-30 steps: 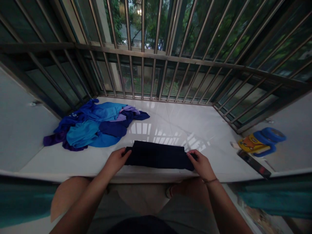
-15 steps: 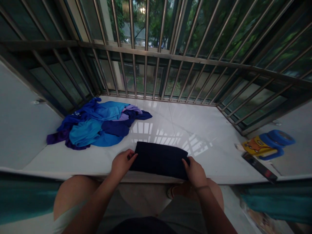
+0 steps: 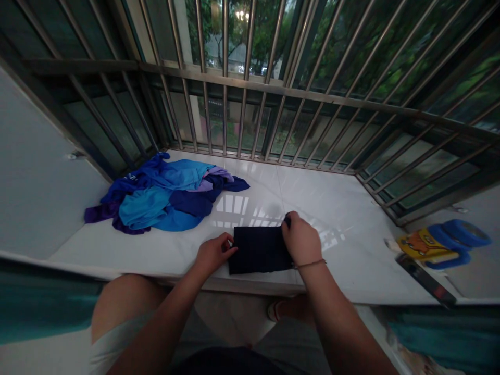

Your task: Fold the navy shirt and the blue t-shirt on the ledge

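A folded dark garment lies flat on the white sill, near its front edge and roughly central. The left hand rests at the garment's left edge, fingers curled with the tips pinching or pressing the cloth; the view is too dim to say which. The right hand lies on the garment's right side, fingers closed over the far right corner, a thin bracelet at the wrist. To the far left sits a loose heap of blue and purple clothes, well apart from the folded piece. At the right end lie a yellow printed item and blue rings, just beside each other. Metal window bars enclose the sill.
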The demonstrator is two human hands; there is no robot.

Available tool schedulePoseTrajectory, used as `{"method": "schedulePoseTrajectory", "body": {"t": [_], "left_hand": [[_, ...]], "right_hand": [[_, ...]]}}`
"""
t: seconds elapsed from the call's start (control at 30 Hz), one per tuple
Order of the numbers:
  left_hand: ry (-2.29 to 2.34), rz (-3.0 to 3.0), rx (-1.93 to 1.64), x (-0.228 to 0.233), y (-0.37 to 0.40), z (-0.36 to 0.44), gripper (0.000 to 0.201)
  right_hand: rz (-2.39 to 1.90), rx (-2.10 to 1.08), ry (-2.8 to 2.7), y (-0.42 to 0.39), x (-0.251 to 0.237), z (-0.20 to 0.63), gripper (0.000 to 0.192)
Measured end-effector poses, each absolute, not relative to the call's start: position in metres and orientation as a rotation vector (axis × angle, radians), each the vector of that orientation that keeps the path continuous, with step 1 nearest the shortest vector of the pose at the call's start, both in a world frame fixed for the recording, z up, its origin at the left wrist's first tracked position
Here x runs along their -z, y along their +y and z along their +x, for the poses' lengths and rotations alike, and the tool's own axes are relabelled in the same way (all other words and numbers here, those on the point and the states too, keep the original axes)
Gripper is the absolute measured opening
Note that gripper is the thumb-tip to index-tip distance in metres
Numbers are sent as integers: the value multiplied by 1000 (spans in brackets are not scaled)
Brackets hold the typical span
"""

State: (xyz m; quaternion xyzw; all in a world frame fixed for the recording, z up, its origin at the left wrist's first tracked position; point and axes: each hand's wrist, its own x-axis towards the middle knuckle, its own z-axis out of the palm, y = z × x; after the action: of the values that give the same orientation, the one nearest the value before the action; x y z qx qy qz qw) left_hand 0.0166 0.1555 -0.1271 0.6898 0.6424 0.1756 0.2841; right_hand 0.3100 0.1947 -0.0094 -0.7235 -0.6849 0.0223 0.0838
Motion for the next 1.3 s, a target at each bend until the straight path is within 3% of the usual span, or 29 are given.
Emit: {"method": "schedulePoseTrajectory", "body": {"t": [0.17,0.27,0.43,0.5,0.63,0.93,1.13,1.3], "left_hand": [[1761,1805,-439,132,160,13,10],[1719,1776,-470,136,161,9,22],[1718,1712,-627,137,160,7,30],[1746,1681,-755,135,160,8,30],[1692,1653,-935,136,158,11,30],[1700,1699,-1090,137,155,12,24],[1712,1769,-1049,136,154,11,22],[1736,1812,-985,139,154,13,17]], "right_hand": [[-1637,-255,-2476,155,30,175,18],[-1356,-387,-2610,128,40,147,43],[-1277,-471,-2324,110,48,198,20],[-1316,-387,-2264,112,60,229,27],[-1464,-243,-2428,113,92,271,58],[-1492,-306,-2534,110,115,283,96],[-1542,-221,-2532,112,119,284,83],[-1607,-44,-2551,135,122,325,91]]}}
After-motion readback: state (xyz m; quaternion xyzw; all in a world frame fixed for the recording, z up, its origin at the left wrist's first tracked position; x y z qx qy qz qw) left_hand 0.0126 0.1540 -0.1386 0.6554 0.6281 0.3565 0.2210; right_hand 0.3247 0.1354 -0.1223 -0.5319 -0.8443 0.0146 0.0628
